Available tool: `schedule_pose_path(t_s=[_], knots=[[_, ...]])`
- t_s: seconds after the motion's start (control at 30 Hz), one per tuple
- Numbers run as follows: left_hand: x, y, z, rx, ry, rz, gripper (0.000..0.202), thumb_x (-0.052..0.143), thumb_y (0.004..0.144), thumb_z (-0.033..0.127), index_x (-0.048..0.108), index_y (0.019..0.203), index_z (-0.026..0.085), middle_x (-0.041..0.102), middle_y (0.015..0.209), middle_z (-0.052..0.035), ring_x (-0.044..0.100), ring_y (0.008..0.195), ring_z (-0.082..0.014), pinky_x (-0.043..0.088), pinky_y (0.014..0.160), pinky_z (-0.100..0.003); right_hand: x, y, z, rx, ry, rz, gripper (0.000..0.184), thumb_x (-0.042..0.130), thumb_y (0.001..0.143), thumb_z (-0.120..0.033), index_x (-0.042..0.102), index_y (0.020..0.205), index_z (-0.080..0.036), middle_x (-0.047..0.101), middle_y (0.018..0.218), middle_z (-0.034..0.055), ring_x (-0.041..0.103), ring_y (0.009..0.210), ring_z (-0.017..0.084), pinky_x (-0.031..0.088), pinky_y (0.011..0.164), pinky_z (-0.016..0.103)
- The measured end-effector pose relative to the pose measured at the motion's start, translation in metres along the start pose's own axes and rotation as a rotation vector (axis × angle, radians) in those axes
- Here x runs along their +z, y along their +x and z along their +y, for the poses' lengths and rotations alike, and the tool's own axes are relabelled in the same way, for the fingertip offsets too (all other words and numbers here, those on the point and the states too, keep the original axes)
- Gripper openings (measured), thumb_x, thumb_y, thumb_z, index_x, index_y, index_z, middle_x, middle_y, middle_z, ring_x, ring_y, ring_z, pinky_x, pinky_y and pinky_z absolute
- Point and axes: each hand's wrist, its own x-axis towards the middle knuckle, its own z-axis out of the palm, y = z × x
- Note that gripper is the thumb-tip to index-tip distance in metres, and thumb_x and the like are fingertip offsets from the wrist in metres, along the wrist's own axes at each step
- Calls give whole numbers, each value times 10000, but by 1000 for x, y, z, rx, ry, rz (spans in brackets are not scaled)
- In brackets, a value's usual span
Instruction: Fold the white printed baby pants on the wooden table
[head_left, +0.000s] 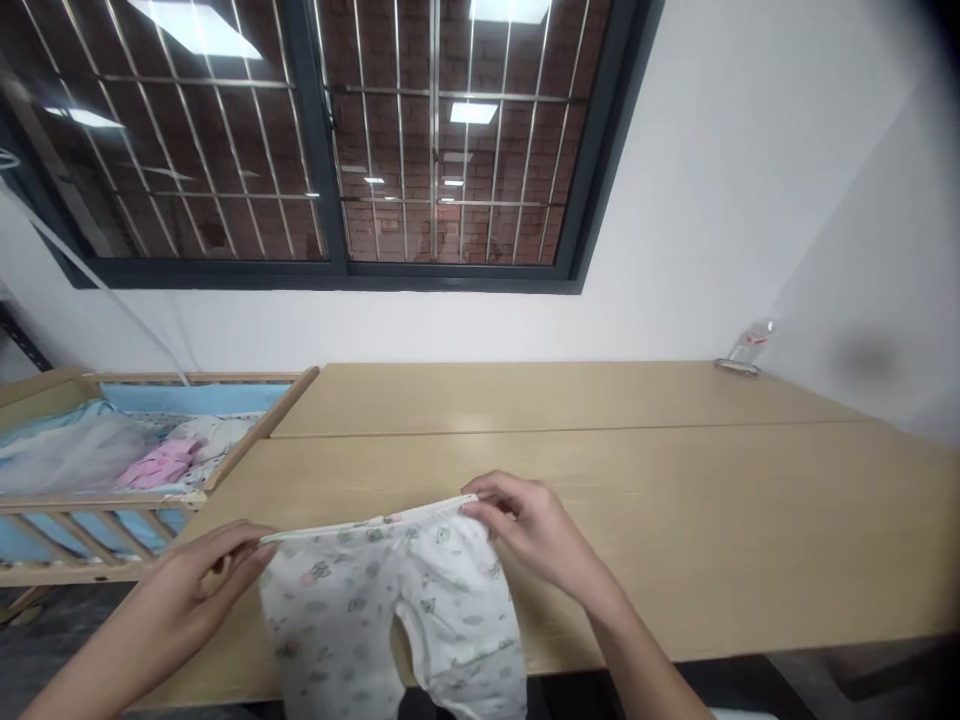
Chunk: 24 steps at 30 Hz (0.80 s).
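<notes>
Fingers (244, 572) of the left hand (196, 578) are closed in a pinch on one end of the waistband (420, 512) of small white printed trousers (337, 590); those of the right hand (529, 520) pinch the other end, thumb against fingertips, with no visible gap at the cloth. Between them the waistband is drawn nearly straight, its right end a little higher. The trousers are at the front edge of the table (697, 520), toward its left corner, the legs reaching down past that edge and out of view. I cannot tell whether any cloth rests on the wood.

Both grips look to take only a narrow bit of the band, so I judge that pulling harder could make one end slip, letting that side sag and fold. Uneven hand height could leave the waist crooked. The legs beyond the front edge could drag the cloth off the table if both grips loosened. The opening between the legs could gape or twist if the hands spread unevenly. The crib (75, 573), beside the table's left edge, might catch the left elbow; the clear bottle (752, 342), near the far right corner, seems safely apart.
</notes>
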Motion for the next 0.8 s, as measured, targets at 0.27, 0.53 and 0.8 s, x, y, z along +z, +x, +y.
schedule_pose_path(t_s=[0.27,0.53,0.8], knots=[[95,77,25,-7,-68,-232,324,425,955,442,650,849,234,723,889,-50,640,839,-222,460,744,-290,-15,55,101,91,-152,-57,112,639,868,-260,701,840,-172,699,830,59,631,736,178,466,650,269],[180,120,20,-165,46,-184,201,453,954,243,647,916,207,737,877,-61,668,812,-199,411,668,-272,11,85,204,205,-148,-14,118,555,856,-222,639,806,-158,660,747,28,582,685,156,416,635,255],[215,156,6,-210,135,-116,188,498,952,259,677,949,200,730,1049,-116,660,1034,-258,454,853,-324,25,123,244,240,-209,76,71,552,824,-147,616,824,-179,652,757,11,584,703,150,422,641,236]])
